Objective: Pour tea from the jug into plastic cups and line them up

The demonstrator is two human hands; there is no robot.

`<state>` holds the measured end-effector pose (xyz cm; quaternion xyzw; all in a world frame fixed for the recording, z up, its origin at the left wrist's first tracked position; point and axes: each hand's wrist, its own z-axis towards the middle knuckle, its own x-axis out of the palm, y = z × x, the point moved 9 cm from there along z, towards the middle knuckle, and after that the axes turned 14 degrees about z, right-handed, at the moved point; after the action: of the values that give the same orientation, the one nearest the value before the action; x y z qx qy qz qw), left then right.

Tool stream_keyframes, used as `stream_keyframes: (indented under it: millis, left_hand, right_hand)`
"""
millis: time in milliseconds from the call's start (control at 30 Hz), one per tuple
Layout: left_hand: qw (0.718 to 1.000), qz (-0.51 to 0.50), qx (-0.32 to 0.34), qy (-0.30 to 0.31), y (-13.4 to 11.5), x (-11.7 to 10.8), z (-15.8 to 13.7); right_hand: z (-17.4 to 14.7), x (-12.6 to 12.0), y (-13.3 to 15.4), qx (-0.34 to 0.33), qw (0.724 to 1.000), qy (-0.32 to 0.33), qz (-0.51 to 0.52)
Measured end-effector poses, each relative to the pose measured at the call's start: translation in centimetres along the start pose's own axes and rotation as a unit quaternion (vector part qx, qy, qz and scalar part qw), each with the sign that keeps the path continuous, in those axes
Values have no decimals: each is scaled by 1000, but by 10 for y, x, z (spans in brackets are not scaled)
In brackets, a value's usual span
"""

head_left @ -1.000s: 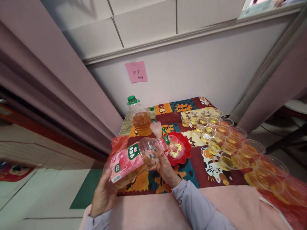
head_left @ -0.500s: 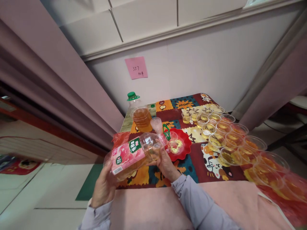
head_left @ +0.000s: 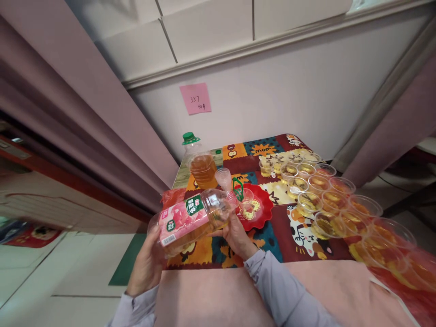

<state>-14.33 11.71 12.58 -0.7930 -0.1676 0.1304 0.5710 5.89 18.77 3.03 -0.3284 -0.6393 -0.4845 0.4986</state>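
A clear plastic juice bottle [head_left: 185,220] with a pink and green label lies tilted nearly sideways, amber liquid inside. My left hand [head_left: 145,263] is closed around its base. My right hand [head_left: 238,236] grips it from below near the neck. The neck points right over a red scalloped plate [head_left: 265,217], where a clear cup [head_left: 248,196] stands at the mouth; whether they touch I cannot tell. A green plastic loop [head_left: 237,188] shows beside the neck. Just behind it are stacked clear cups [head_left: 223,176].
A larger bottle of amber liquid [head_left: 203,169] with a green cap stands at the back left. Several filled clear cups [head_left: 320,200] cover the table's right side. A green bottle cap [head_left: 218,152] lies near the wall. Red plastic film [head_left: 172,196] lies behind the held bottle.
The view has shifted slightly. Both hands still hold the bottle in almost the same tilted pose over the plate.
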Motion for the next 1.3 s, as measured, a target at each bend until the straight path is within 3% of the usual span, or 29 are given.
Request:
stream_keyframes:
  millis: [167, 367, 567, 1000, 1300]
  left_hand:
    - [1000, 0, -17, 20, -1, 8, 0]
    - [1000, 21, -12, -18, 1, 4, 4]
    - [998, 53, 2, -17, -9, 8, -3]
    - [1000, 22, -22, -2, -11, 16, -10]
    - [1000, -17, -4, -4, -14, 21, -9]
  right_hand:
    - [1, 0, -1, 7, 1000, -5, -2]
    - [2, -3, -1, 1, 1000, -7, -1]
    - [3, -3, -3, 9, 1000, -2, 2]
    - [4, -4, -3, 7, 1000, -13, 18]
    - [4, -2, -3, 6, 1000, -1, 24]
